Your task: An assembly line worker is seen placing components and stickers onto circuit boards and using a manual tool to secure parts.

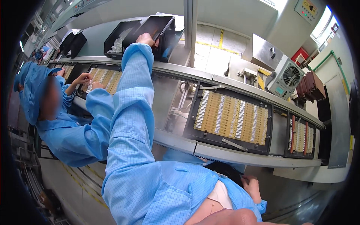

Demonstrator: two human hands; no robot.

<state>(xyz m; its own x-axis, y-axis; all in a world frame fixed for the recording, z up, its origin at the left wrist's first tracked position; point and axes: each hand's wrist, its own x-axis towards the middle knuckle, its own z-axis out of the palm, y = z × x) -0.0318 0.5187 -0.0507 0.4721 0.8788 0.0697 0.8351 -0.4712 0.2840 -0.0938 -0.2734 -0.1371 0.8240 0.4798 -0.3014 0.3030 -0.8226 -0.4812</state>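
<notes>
My left hand (145, 39) reaches over the line to a black parts bin (163, 23). Its fingers dip behind the bin's edge, next to something reddish, so their grip is hidden. Low on the right, my right hand (252, 188) is bent with its fingers curled at the edge of a dark object (226, 171); what that is, I cannot make out. In front of me on the conveyor lies a black carrier frame (190, 125) holding a yellow-brown circuit board panel (230, 116) with rows of white parts. Metal bars cross the frame's top and bottom edges.
A second black bin (122, 37) holds white parts. A co-worker in blue (71, 131) handles another panel (108, 80) on the left. A smaller carrier (301, 137) with red strips sits farther right on the conveyor rail (258, 160). Behind stand a fan unit (288, 77) and a metal post (190, 26).
</notes>
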